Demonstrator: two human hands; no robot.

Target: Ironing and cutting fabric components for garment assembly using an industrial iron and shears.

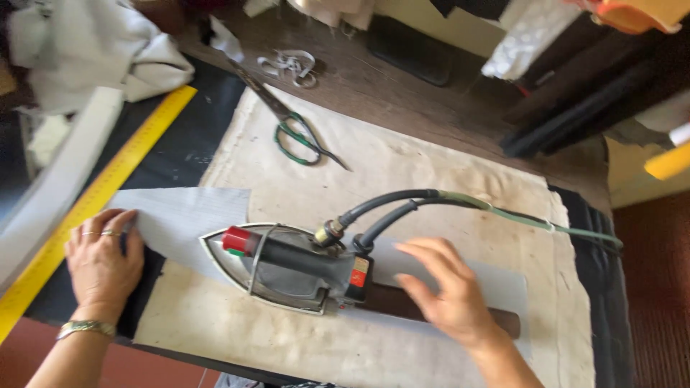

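Because the dark wooden table (431, 108) is covered by a stained cream pressing cloth (402, 179), we have a padded surface that can take heat, and everything else sits on it or along its edges. Across the cloth lies a long grey fabric strip (180, 215), spread flat so it can be pressed without creases. Along the left edge runs a yellow ruler (108, 187), laid on black cloth and parallel to the work, near enough for measuring. On top of the grey strip sits the steam iron (287, 269), soleplate down, nose pointing left, its grey hose (402, 201) trailing off to the right so it stays out of the way. Our left hand (100, 262) lies flat with fingers spread on the strip's left end, pinning it taut. Our right hand (449, 291) hovers just behind the iron's handle, fingers loose and grasping nothing, resting lightly over the strip. Green-handled scissors (298, 133) lie beyond the iron, well apart. A brown piece (402, 305) peeks out under the right hand.
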